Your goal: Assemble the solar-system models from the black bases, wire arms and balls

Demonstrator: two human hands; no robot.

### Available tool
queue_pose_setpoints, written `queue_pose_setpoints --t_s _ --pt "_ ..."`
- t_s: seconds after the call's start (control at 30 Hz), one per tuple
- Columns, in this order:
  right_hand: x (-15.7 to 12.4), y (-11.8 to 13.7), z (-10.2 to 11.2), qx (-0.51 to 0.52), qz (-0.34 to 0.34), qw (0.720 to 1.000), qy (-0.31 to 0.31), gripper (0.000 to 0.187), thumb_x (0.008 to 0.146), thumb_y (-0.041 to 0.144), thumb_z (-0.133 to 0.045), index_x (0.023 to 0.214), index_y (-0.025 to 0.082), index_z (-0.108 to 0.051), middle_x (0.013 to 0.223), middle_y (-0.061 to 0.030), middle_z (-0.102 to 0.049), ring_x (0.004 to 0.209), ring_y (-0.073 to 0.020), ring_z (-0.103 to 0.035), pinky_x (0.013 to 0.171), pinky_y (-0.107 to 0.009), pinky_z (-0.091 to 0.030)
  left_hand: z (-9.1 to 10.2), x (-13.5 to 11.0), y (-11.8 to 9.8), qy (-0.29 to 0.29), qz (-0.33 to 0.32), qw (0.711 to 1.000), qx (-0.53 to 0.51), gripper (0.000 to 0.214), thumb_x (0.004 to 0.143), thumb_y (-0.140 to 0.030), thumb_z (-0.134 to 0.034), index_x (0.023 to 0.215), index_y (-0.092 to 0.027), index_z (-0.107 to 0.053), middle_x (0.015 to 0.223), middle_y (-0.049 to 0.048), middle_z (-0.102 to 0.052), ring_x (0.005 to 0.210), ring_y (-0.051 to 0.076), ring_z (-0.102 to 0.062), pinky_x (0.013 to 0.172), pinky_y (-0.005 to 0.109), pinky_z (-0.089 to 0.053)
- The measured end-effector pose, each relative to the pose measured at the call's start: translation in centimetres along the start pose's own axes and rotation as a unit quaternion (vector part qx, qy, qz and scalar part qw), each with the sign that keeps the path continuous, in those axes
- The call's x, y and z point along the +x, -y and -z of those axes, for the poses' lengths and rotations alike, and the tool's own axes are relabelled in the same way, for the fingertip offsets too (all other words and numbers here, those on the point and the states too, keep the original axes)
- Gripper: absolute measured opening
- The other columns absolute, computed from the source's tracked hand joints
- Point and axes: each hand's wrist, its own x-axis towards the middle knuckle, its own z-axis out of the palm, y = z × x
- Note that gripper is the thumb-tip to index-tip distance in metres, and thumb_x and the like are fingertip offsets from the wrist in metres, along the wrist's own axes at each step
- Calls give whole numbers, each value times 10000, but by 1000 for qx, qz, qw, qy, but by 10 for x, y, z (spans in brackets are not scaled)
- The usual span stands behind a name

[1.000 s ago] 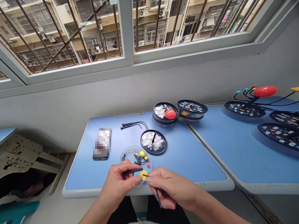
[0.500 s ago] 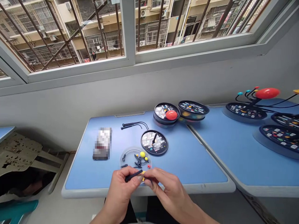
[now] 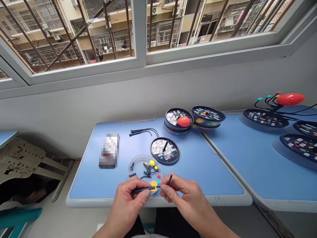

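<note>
My left hand (image 3: 128, 205) pinches a thin black plastic rod (image 3: 143, 189) that runs rightward over the tray. My right hand (image 3: 187, 202) holds a short black rod (image 3: 169, 180) between fingertips, its tip meeting the left rod's end. Just behind the fingers lies a yellow disc (image 3: 153, 185), partly hidden. Beneath them is a round clear plastic tray (image 3: 133, 165) holding a yellow ball (image 3: 152, 163), small coloured beads and black parts (image 3: 148, 171). Further back, a black round base (image 3: 170, 157) carries a short black post (image 3: 165, 145).
The blue desk (image 3: 203, 172) also holds black wire arms (image 3: 143, 132), a blurred phone (image 3: 109, 151) and two stacked kits (image 3: 208, 114), one with a red ball (image 3: 184, 121). A second blue desk (image 3: 257, 158) carries an assembled planet model (image 3: 290, 99).
My hands have drawn slightly apart, uncovering the yellow disc. The short rod in my right hand now points upward. The view has tilted, shifting the desk slightly right.
</note>
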Motion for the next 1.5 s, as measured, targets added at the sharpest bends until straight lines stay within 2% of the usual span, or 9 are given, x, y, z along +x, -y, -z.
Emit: queue_pose_setpoints --t_s 0.33,0.6,0.8,0.93,1.07,1.17,1.23,1.33,1.5 --pt "-3 -2 -1 -61 91 994 -1 242 895 230 -412 665 203 -482 574 34 -492 504 -100 -440 481 -194 -368 0 -1 -3 7 -30 998 52 163 750 -292 -604 745 -162 -703 677 30 -557 616 122 -496 533 199 -370" --pt "-6 -7 -8 -131 177 972 -78 256 914 223 -393 672 208 -475 531 42 -471 452 -98 -434 447 -194 -358 -6 -4 -4 -18 -118 986 120 151 769 -218 -567 718 -156 -695 624 34 -578 570 124 -505 507 201 -367" --pt "-6 -6 -13 -129 167 973 -94 287 925 267 -372 668 214 -488 524 29 -537 443 -107 -497 458 -201 -405 -13 -5 -1 -45 -175 973 142 167 796 -222 -549 712 -166 -682 590 29 -570 560 128 -498 526 213 -388" --pt "-4 -9 -12 -130 167 972 -98 289 921 275 -388 665 216 -510 526 22 -554 455 -111 -511 460 -205 -417 -11 -3 1 -26 -137 985 102 129 751 -188 -572 818 -177 -682 694 37 -595 630 135 -527 575 220 -434" --pt "-3 -14 -8 -138 203 960 -135 212 896 224 -441 707 215 -538 544 16 -571 458 -113 -516 458 -206 -411 3 -2 1 -23 -26 999 26 545 640 -172 -652 1177 -199 -564 870 51 -612 696 141 -542 599 230 -464" --pt "-4 -16 -7 -137 219 956 -138 183 891 195 -445 738 216 -544 559 9 -585 471 -121 -525 466 -216 -416 9 -1 2 12 36 999 -9 544 633 -251 -697 1161 -180 -585 790 37 -611 647 132 -530 587 235 -460" --pt "-4 -15 -8 -136 228 955 -131 191 894 198 -441 734 214 -545 553 10 -581 466 -119 -518 463 -216 -415 8 -2 2 48 50 997 -26 427 669 -314 -683 1069 -168 -646 724 32 -611 614 127 -532 578 234 -455" --pt "-6 -14 -11 -129 207 963 -116 241 902 237 -429 689 208 -536 524 19 -557 446 -110 -501 449 -207 -407 2 -3 2 62 43 997 -24 252 749 -336 -606 892 -156 -712 606 24 -609 541 115 -524 568 229 -448" --pt "-7 -14 -13 -42 77 994 -61 282 894 328 -425 654 205 -510 518 17 -540 463 -111 -498 435 -194 -423 -5 -7 7 29 -43 998 41 232 796 -317 -553 830 -172 -731 626 46 -644 552 130 -544 544 213 -441"
